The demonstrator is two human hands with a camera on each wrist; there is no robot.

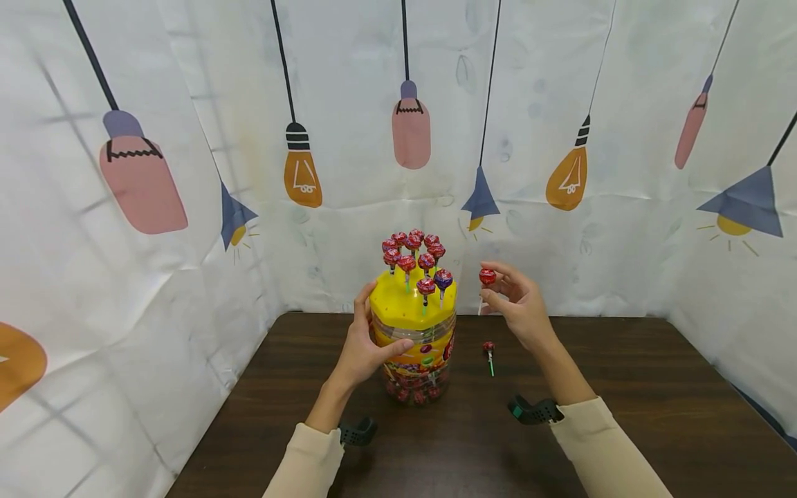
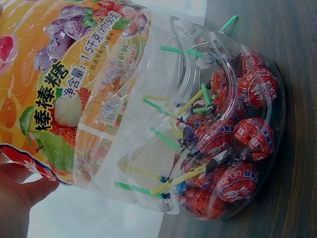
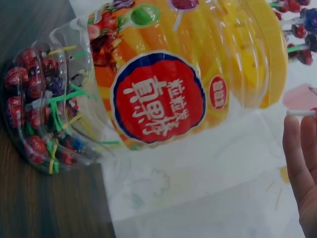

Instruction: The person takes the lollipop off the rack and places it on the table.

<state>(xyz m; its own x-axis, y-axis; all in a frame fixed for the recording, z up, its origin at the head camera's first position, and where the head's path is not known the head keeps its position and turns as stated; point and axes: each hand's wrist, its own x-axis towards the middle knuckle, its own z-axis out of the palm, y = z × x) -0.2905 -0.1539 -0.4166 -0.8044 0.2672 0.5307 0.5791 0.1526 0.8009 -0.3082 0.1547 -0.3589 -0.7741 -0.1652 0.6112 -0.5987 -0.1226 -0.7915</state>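
A clear plastic candy jar (image 1: pixel 429 366) with an orange printed label stands on the table, a yellow lid (image 1: pixel 398 304) on top. Several red lollipops (image 1: pixel 426 285) and a purple one (image 1: pixel 443 278) stand upright in the lid. My left hand (image 1: pixel 364 353) grips the jar's left side, thumb across its front. To the right of the lid, my right hand (image 1: pixel 526 308) pinches a red-wrapped lollipop (image 1: pixel 488 277), its stick pointing down. In the right wrist view the lower end of that white stick (image 3: pixel 298 113) shows by the fingertips. Wrapped lollipops (image 2: pixel 237 134) fill the jar's bottom.
One loose red lollipop (image 1: pixel 489 348) with a green stick lies on the dark wooden table (image 1: pixel 623 387), right of the jar. Behind the table hangs a white sheet (image 1: pixel 361 249) printed with lamps. Each wrist wears a dark band (image 1: pixel 535 411).
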